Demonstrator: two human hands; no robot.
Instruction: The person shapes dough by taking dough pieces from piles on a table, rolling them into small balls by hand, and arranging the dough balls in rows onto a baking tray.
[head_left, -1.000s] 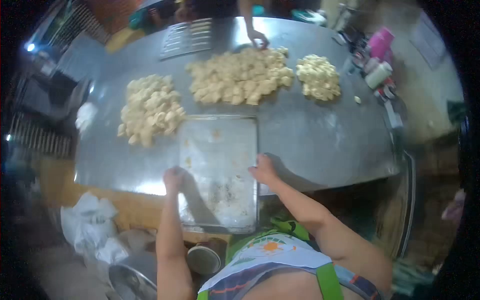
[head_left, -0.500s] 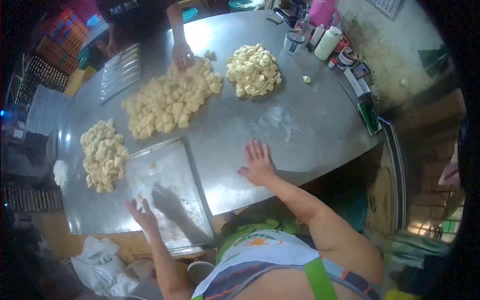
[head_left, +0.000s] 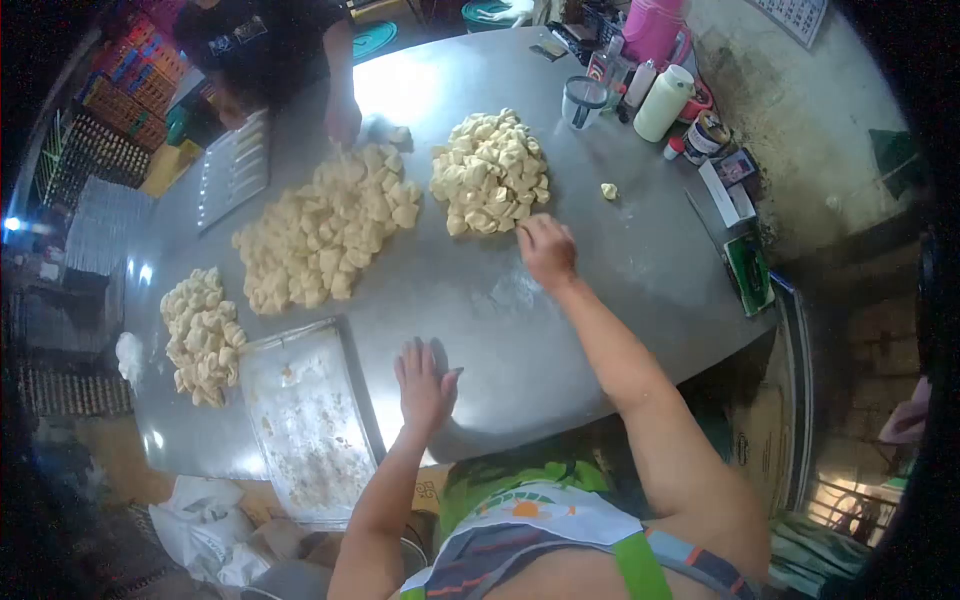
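By dough pile (head_left: 490, 172), right hand (head_left: 549, 252).

The dough pieces (head_left: 490, 170) are cream, the table (head_left: 430, 300) grey, the straps (head_left: 634, 568) green.

White glare patches the metal table (head_left: 410, 85) amid dark, fisheye-warped edges.
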